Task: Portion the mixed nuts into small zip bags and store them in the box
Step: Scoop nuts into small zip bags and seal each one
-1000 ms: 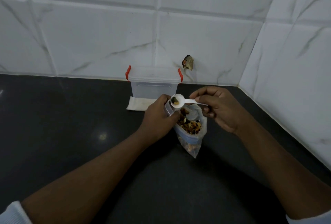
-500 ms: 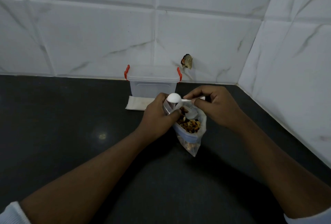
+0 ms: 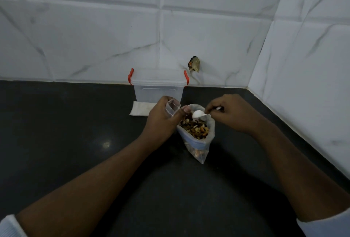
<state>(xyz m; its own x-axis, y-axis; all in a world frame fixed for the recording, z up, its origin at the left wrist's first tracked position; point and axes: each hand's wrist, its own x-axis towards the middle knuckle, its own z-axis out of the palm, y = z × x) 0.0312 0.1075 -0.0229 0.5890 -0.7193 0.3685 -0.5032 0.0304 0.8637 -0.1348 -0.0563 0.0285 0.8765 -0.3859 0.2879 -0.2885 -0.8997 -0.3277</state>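
Your left hand (image 3: 162, 118) grips a small clear zip bag (image 3: 172, 108); your right hand (image 3: 233, 112) pinches a white plastic spoon (image 3: 198, 114) over mixed nuts (image 3: 196, 129).

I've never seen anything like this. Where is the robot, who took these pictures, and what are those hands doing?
There is no robot here: these are a person's two bare hands. Every picture comes from one wide-angle camera worn on the person's head, looking down at a dark counter in a tiled corner. The left hand holds a small zip bag, mouth up. The right hand pinches the handle of a white spoon, whose bowl sits in the mouth of a large bag of mixed nuts standing on the counter. Behind, by the wall, stands a clear box with red clips, lid on. In front of it lies a flat white packet; I cannot tell what it is.
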